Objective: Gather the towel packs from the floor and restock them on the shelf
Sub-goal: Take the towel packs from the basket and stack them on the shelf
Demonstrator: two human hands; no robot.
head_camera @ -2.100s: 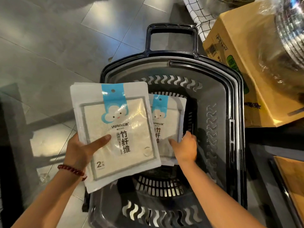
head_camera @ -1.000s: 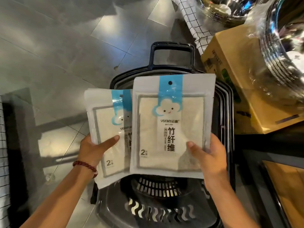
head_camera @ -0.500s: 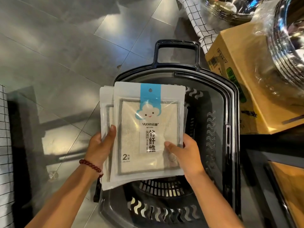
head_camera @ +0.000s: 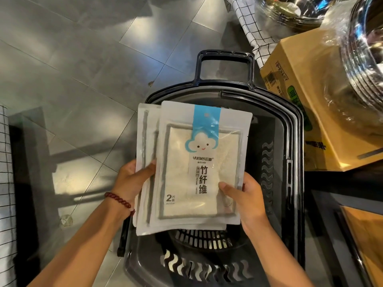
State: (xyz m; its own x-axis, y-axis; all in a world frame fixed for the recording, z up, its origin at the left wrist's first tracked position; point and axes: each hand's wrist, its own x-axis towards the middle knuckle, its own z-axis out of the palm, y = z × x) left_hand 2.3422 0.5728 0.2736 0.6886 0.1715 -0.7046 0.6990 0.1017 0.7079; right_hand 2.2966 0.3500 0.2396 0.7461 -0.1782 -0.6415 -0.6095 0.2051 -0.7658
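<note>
A stack of towel packs [head_camera: 194,162] is held in the air by both hands, above the open middle of a dark plastic basket [head_camera: 290,162]. The packs are overlapped, with the rear ones offset to the left, so that only their left borders are seen; their exact number cannot be told. On the front pack a blue strip, a smiling cloud and black characters are printed, and a pale folded towel is seen through the clear window.

The left hand [head_camera: 132,179] is clasped on the left edge of the stack: the thumb is laid across the front of the rear packs, and the fingers are hidden behind. A dark red bead bracelet [head_camera: 119,199] is worn on that wrist. The right hand [head_camera: 246,195] is clasped on the lower right corner of the front pack, with the thumb pressed on its face and the fingers hidden behind.

The basket is set on the grey tiled floor [head_camera: 83,59], its loop handle [head_camera: 224,56] at the far end. No pack is seen on the slotted bottom below the stack. Just beside the basket's right rim a cardboard box [head_camera: 310,100] is placed, and steel bowls wrapped in clear film [head_camera: 362,59] are stacked on it. A checked cloth [head_camera: 250,27] is hung behind the box.
</note>
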